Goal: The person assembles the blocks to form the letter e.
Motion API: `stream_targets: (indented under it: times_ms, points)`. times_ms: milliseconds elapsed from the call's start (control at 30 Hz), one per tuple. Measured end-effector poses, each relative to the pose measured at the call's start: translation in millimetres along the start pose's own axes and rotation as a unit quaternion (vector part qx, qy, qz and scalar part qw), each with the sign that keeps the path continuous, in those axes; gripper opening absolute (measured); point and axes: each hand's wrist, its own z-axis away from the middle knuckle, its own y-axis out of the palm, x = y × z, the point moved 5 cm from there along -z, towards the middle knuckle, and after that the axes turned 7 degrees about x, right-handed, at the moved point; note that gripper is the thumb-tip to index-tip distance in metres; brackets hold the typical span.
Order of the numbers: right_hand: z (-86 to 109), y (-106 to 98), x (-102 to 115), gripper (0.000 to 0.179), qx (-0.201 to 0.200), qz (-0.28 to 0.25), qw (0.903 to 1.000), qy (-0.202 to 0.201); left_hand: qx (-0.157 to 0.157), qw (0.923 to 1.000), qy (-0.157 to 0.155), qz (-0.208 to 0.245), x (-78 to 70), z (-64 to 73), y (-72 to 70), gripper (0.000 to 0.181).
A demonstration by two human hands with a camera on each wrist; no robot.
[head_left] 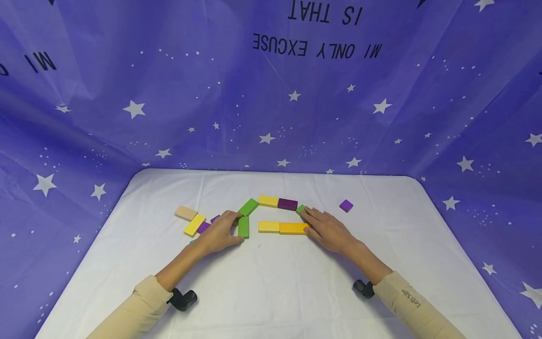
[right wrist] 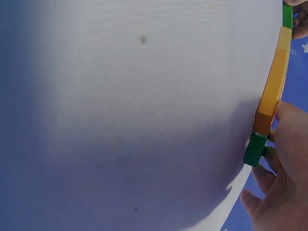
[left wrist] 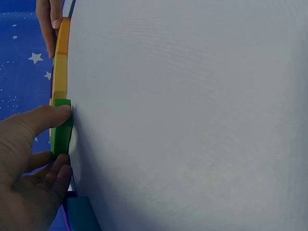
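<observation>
My left hand pinches a green block lengthwise, thumb at its near end and fingertips at the far end. A second green block slants up from it to a yellow block and a dark purple block. My right hand lies over the right end of the row, fingers extended, partly covering a green block. Its thumb touches an orange block, which adjoins a light yellow block. In the right wrist view, my fingers are at a green block beside the orange one.
Left of my left hand lie a beige block, a yellow block and a purple block. A blue block shows near that hand. A lone purple block lies far right on the white tabletop. Starry curtains surround it.
</observation>
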Motion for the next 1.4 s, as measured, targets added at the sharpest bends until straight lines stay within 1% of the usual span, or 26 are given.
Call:
stream_targets:
  times_ms: [300,467,567,667,733,833,900,967,1100,1167,1400]
  points:
    - [0.8,0.1,-0.3,0.057,0.004,-0.003,1.0000,0.005,-0.007,0.9998,-0.011,-0.013,-0.1,-0.8,1.4,0.070]
    - [0.7,-0.7,0.1,0.057,0.005,-0.001,1.0000,0.005,-0.005,0.9995,-0.020,-0.022,-1.5,-0.3,1.0,0.071]
    - [0.6,-1.3,1.1,0.056,0.003,-0.002,1.0000,0.002,-0.008,0.9997,-0.019,-0.013,-0.3,1.9,-1.3,0.071]
    - [0.3,-1.3,1.9,0.056,0.003,-0.003,1.0000,0.000,-0.028,0.9995,-0.011,-0.003,3.7,6.2,-6.9,0.066]
    - [0.3,-1.5,2.1,0.056,0.004,-0.004,1.0000,-0.001,-0.050,0.9987,-0.008,0.004,8.9,9.4,-12.3,0.061]
    - [0.3,-1.7,1.9,0.056,0.004,-0.002,1.0000,0.000,-0.088,0.9961,-0.005,-0.003,18.3,14.2,-21.0,0.053]
    - [0.2,-1.4,1.6,0.056,0.004,-0.001,1.0000,0.001,-0.104,0.9945,-0.009,-0.009,25.3,17.0,-25.6,0.050]
    - [0.1,-1.1,1.4,0.056,0.006,-0.001,1.0000,0.004,-0.113,0.9934,-0.015,-0.018,31.5,19.4,-28.6,0.049]
    - [0.1,-1.0,1.7,0.057,0.008,-0.004,0.9999,0.005,-0.114,0.9925,-0.030,-0.032,40.5,22.3,-30.2,0.047]
    - [0.1,-1.3,1.9,0.056,0.007,-0.005,1.0000,0.004,-0.113,0.9923,-0.033,-0.038,42.3,23.0,-30.6,0.046]
    - [0.7,-2.3,1.8,0.055,-0.001,-0.006,1.0000,-0.002,-0.110,0.9915,-0.030,-0.063,39.9,20.8,-33.8,0.037]
